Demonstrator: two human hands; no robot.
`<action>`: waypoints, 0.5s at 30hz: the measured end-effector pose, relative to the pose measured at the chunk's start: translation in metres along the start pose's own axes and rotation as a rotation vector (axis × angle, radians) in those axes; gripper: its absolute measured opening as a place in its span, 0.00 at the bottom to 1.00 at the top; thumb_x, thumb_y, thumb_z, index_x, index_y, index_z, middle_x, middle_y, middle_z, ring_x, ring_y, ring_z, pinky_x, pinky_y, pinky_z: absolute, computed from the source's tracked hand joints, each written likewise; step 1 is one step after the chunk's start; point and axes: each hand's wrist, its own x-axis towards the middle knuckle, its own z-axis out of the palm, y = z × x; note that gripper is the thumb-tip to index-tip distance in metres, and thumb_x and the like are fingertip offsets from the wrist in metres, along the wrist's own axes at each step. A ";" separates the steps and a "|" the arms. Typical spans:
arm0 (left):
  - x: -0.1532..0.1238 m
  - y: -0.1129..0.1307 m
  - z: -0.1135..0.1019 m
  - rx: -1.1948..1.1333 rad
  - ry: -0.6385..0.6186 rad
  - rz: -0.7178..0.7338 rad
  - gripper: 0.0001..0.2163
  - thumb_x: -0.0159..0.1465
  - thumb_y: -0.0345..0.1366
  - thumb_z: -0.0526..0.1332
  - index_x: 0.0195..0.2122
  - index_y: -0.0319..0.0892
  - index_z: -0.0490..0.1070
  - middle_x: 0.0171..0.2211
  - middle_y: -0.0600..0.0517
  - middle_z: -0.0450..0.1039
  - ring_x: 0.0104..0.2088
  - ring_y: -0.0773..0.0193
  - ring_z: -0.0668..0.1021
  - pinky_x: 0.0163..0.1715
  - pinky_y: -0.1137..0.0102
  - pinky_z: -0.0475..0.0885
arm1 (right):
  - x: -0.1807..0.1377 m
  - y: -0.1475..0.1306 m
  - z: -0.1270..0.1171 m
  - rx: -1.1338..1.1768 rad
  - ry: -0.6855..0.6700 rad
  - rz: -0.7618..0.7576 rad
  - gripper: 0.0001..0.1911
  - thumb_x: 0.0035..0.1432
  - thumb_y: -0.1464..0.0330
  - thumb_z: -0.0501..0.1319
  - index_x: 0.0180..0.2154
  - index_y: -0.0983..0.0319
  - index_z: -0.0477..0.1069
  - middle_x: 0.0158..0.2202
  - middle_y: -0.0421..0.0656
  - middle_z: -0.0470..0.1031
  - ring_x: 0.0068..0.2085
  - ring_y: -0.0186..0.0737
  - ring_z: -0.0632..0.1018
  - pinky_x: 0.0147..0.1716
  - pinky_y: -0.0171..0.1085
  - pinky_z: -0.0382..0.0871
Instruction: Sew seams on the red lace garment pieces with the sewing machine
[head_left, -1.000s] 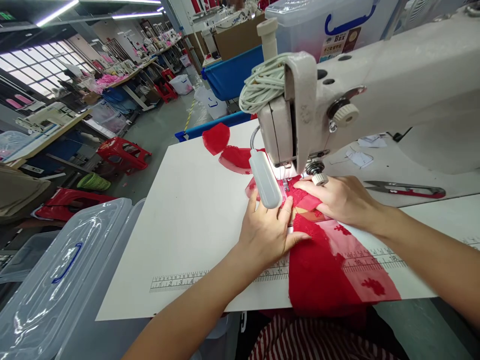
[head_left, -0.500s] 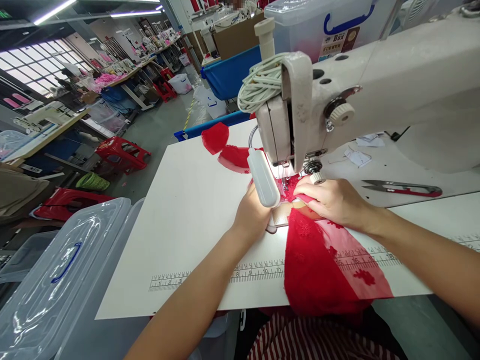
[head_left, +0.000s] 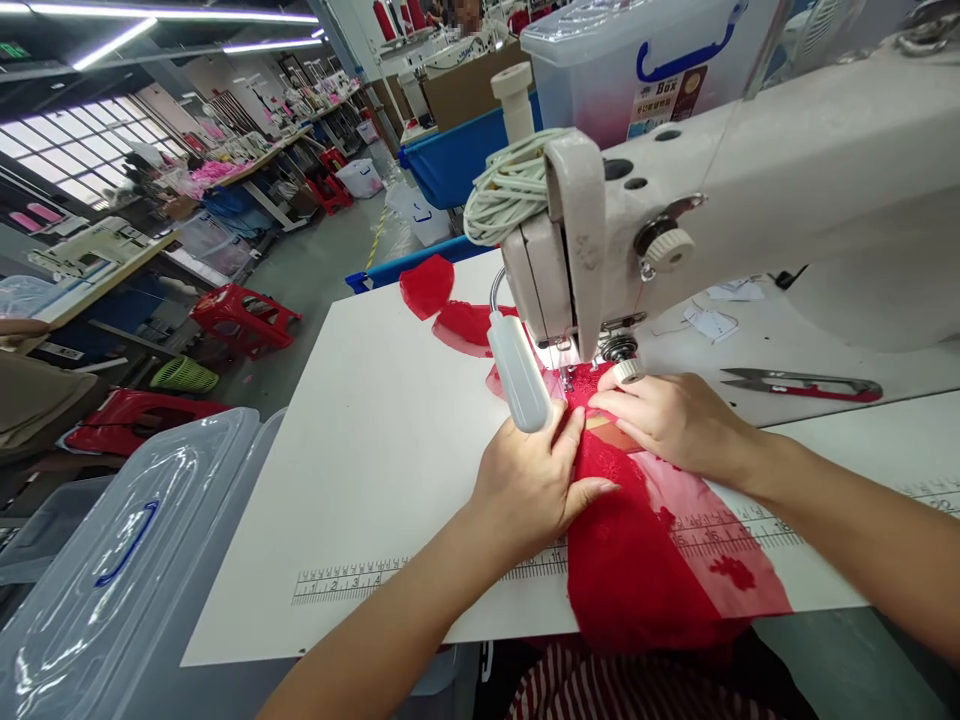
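A piece of red lace fabric (head_left: 622, 550) runs from under the sewing machine's needle area (head_left: 568, 378) down over the table's front edge. Along its right side is a sheer pink mesh part (head_left: 724, 545) with dark red motifs. My left hand (head_left: 529, 475) rests on the fabric's left side, just in front of the needle, fingers stretched and thumb spread away. Opposite it, my right hand (head_left: 667, 415) has its fingers closed on the fabric's edge, right of the presser foot; its fingertips are partly hidden. A white lamp (head_left: 519, 375) hangs over my left fingertips.
Two red cut pieces, a rounded one (head_left: 427, 287) and a curved one (head_left: 469, 328), lie behind on the white table (head_left: 360, 430). Thread snips (head_left: 802, 385) and paper labels (head_left: 709, 320) lie right. A lidded plastic box (head_left: 127, 560) stands left; a blue bin (head_left: 457, 150) is behind.
My left hand has come from behind the lamp toward me and spread onto the fabric. My right hand stays beside the needle on the fabric. The view has shifted slightly.
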 end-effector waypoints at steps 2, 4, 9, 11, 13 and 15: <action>-0.001 0.002 0.000 0.020 -0.007 -0.010 0.34 0.69 0.56 0.38 0.56 0.31 0.68 0.53 0.34 0.70 0.49 0.48 0.73 0.45 0.56 0.71 | 0.000 0.000 0.000 -0.017 0.010 -0.008 0.15 0.63 0.73 0.48 0.34 0.61 0.73 0.33 0.44 0.73 0.28 0.34 0.68 0.24 0.35 0.53; -0.002 0.005 0.000 0.025 -0.030 -0.022 0.34 0.69 0.57 0.40 0.56 0.31 0.69 0.52 0.34 0.71 0.48 0.48 0.74 0.43 0.56 0.70 | 0.000 0.001 0.001 -0.041 0.013 -0.019 0.14 0.62 0.74 0.49 0.33 0.61 0.73 0.33 0.44 0.74 0.26 0.33 0.67 0.23 0.35 0.51; -0.002 0.010 -0.002 0.073 -0.018 -0.033 0.36 0.68 0.59 0.41 0.54 0.30 0.70 0.50 0.36 0.73 0.46 0.49 0.74 0.42 0.57 0.69 | 0.000 0.003 0.001 -0.087 0.002 -0.027 0.13 0.58 0.77 0.50 0.32 0.61 0.72 0.34 0.42 0.74 0.25 0.32 0.66 0.22 0.36 0.48; -0.001 0.011 -0.002 0.093 -0.015 -0.038 0.36 0.68 0.59 0.41 0.55 0.31 0.70 0.51 0.36 0.73 0.46 0.49 0.74 0.44 0.57 0.69 | 0.000 0.003 0.001 -0.102 0.006 -0.017 0.12 0.57 0.77 0.51 0.31 0.61 0.72 0.34 0.42 0.74 0.25 0.32 0.65 0.22 0.36 0.47; -0.001 0.012 -0.001 0.101 -0.019 -0.048 0.36 0.68 0.59 0.41 0.55 0.32 0.70 0.51 0.37 0.73 0.46 0.49 0.74 0.44 0.57 0.68 | 0.001 0.003 0.001 -0.118 0.017 -0.007 0.11 0.57 0.77 0.52 0.29 0.61 0.71 0.33 0.41 0.74 0.24 0.32 0.64 0.22 0.35 0.46; -0.001 0.012 0.000 0.106 -0.020 -0.058 0.36 0.67 0.60 0.42 0.55 0.32 0.69 0.51 0.38 0.73 0.46 0.49 0.74 0.45 0.56 0.68 | 0.002 0.002 0.001 -0.135 0.029 -0.003 0.11 0.57 0.76 0.52 0.28 0.61 0.71 0.33 0.40 0.73 0.24 0.32 0.62 0.21 0.35 0.46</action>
